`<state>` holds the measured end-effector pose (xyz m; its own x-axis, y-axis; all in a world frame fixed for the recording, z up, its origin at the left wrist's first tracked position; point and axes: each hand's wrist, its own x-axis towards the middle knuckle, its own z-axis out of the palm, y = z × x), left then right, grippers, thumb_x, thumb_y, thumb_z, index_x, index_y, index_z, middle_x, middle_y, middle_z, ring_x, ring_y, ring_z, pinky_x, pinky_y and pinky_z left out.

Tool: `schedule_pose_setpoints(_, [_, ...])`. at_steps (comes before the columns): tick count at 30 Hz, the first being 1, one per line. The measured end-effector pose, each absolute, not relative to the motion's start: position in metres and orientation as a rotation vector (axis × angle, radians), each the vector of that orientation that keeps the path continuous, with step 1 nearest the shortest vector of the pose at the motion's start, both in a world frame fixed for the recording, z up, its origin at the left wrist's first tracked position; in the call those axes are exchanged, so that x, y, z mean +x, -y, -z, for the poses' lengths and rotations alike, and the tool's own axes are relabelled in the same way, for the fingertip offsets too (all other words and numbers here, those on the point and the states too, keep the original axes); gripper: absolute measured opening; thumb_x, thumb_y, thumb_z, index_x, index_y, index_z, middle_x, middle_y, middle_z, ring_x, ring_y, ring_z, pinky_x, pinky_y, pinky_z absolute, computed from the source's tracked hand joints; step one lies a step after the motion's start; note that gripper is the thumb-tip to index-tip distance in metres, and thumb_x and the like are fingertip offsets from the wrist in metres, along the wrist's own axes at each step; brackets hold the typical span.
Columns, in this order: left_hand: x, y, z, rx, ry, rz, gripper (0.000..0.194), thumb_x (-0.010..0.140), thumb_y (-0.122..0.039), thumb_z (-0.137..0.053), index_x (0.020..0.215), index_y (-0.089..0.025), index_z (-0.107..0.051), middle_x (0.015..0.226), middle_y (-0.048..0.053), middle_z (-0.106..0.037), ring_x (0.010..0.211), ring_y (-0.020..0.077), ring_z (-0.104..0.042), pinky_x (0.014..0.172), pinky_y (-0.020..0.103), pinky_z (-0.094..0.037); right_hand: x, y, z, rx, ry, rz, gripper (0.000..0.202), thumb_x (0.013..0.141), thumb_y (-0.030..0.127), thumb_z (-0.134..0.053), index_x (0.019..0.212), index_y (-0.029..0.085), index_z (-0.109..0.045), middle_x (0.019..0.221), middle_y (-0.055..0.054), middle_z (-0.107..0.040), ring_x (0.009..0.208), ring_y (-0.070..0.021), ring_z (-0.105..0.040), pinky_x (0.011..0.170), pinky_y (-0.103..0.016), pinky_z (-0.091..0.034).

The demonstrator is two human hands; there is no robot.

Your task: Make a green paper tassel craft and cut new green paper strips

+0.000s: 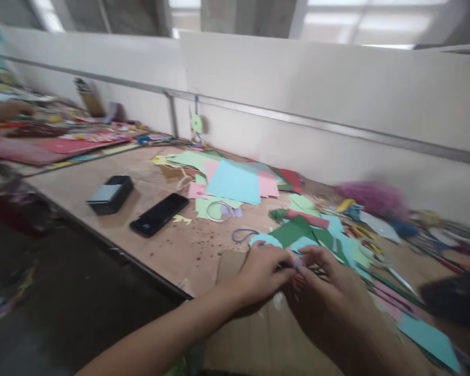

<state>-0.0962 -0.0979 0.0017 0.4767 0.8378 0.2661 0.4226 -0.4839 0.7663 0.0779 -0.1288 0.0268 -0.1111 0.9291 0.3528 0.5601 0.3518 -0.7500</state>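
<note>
My left hand [264,269] and my right hand [329,274] meet over the near part of the table. The fingers of both pinch a small pale purple piece [297,262] between them; blur hides its exact shape. Thin reddish strands hang just below the fingertips. Beneath my hands lies a brown board [274,339]. Dark green paper [293,231] and light blue paper pieces sit just beyond my fingers, with a blue loop [245,235] to their left.
On the table [191,256] are a black phone [159,214], a dark box [110,195], stacked coloured paper [235,180], a tape roll [218,211] and, at the right, scissors [401,280] among scraps. Another person's hand [13,109] shows at the far left.
</note>
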Motion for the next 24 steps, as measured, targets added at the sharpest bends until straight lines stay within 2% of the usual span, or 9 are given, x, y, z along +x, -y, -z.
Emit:
schedule_pose_setpoints(3, [-0.095, 0.094, -0.003, 1.966, -1.002, -0.926, 0.015, 0.086, -0.025, -0.058, 0.076, -0.021, -0.068, 0.081, 0.001, -0.071, 0.086, 0.0203, -0.060, 0.085, 0.033, -0.038, 0.084, 0.124, -0.033, -1.365, 1.833, -0.565, 0.020, 0.083, 0.034, -0.065, 0.101, 0.024, -0.063, 0.083, -0.003, -0.070, 0.075, -0.0214, -0.067, 0.064, -0.030, -0.051])
schedule_pose_setpoints(7, [-0.094, 0.089, -0.007, 1.728, -0.951, -0.922, 0.019, 0.085, -0.031, -0.058, 0.071, -0.019, -0.065, 0.073, 0.001, -0.066, 0.075, 0.0189, -0.060, 0.072, 0.029, -0.043, 0.087, 0.121, -0.034, -1.302, 1.801, -0.485, 0.015, 0.083, 0.026, -0.066, 0.098, 0.023, -0.063, 0.094, -0.004, -0.069, 0.088, -0.0222, -0.065, 0.076, -0.033, -0.051])
schedule_pose_setpoints(12, [-0.094, 0.089, -0.010, 1.629, -0.909, -0.908, 0.022, 0.084, -0.033, -0.059, 0.068, -0.018, -0.062, 0.068, 0.001, -0.064, 0.069, 0.0169, -0.058, 0.067, 0.027, -0.044, 0.091, 0.118, -0.026, -1.128, 1.915, -0.355, 0.010, 0.085, 0.021, -0.067, 0.094, 0.025, -0.067, 0.097, -0.004, -0.069, 0.099, -0.0229, -0.060, 0.090, -0.040, -0.046])
schedule_pose_setpoints(17, [-0.093, 0.089, -0.009, 1.536, -0.895, -0.875, 0.024, 0.082, -0.037, -0.061, 0.070, -0.017, -0.064, 0.067, 0.002, -0.064, 0.064, 0.0159, -0.057, 0.062, 0.026, -0.045, 0.094, 0.114, -0.023, -1.119, 1.986, -0.312, 0.010, 0.086, 0.022, -0.069, 0.095, 0.026, -0.070, 0.096, -0.004, -0.069, 0.098, -0.0221, -0.060, 0.089, -0.040, -0.045])
schedule_pose_setpoints(24, [-0.096, 0.087, -0.011, 1.749, -0.965, -0.894, 0.024, 0.084, -0.036, -0.060, 0.068, -0.019, -0.067, 0.070, 0.002, -0.067, 0.072, 0.0193, -0.059, 0.071, 0.029, -0.043, 0.093, 0.115, -0.028, -1.104, 2.004, -0.310, 0.006, 0.087, 0.019, -0.068, 0.089, 0.025, -0.069, 0.088, -0.002, -0.070, 0.091, -0.0195, -0.060, 0.084, -0.036, -0.045])
